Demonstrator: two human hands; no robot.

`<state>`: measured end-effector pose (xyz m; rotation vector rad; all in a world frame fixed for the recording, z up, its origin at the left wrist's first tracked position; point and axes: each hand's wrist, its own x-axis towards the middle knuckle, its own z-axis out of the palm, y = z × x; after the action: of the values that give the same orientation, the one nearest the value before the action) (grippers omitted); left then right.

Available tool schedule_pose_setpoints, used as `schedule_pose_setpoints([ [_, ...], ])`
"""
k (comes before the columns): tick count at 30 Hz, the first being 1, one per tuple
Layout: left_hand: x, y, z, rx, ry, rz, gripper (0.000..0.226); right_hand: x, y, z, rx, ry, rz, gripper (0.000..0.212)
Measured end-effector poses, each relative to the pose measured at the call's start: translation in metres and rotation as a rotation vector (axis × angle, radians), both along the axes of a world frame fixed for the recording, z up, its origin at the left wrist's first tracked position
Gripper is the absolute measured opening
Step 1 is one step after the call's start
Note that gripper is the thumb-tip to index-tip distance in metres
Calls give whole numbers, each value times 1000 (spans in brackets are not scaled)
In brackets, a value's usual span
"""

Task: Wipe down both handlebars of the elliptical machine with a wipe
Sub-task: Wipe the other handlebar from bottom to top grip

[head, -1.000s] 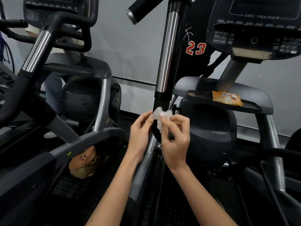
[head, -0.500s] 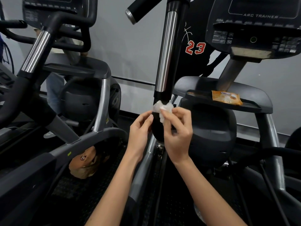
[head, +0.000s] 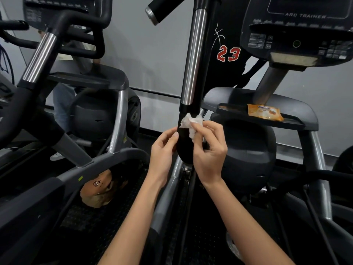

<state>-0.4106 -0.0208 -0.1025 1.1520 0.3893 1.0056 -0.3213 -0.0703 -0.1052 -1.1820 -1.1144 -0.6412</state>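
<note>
Wipe, pinched in the right hand, has crept up the handlebar base. The left hand has released it and rests loosely alongside. Wiping looks barely begun.

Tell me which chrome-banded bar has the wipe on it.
The upright middle bar: the right hand holds the white wipe against its black part below the chrome. The slanted left bar is untouched.

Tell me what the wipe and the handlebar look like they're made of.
Wipe: thin white paper or nonwoven cloth, matte, crumpled into folds. Handlebar: probably polished steel or chrome, given bright streaked reflections; its lower end is matte black, perhaps plastic or rubber.
</note>
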Motion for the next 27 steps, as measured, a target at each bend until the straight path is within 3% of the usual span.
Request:
schedule_pose_setpoints([
  [6,1,1,1,-19,16,38,17,-7,-10,-44,-41,-44,52,21],
  [12,3,1,0,-40,-23,10,20,-5,-3,-13,16,-18,44,15],
  [14,3,1,0,-45,-28,9,20,-6,-2,1,25,132,72,13],
  [17,3,1,0,-28,-21,20,19,-7,1,18,-56,543,299,15],
  [20,2,2,0,-10,-14,20,19,4,3,23,-161,673,429,11],
  [24,1,4,1,9,-5,25,21,-4,-5,11,-141,697,377,11],
  [27,1,6,9,25,-31,26,20,-17,-9,4,-64,497,236,13],
])
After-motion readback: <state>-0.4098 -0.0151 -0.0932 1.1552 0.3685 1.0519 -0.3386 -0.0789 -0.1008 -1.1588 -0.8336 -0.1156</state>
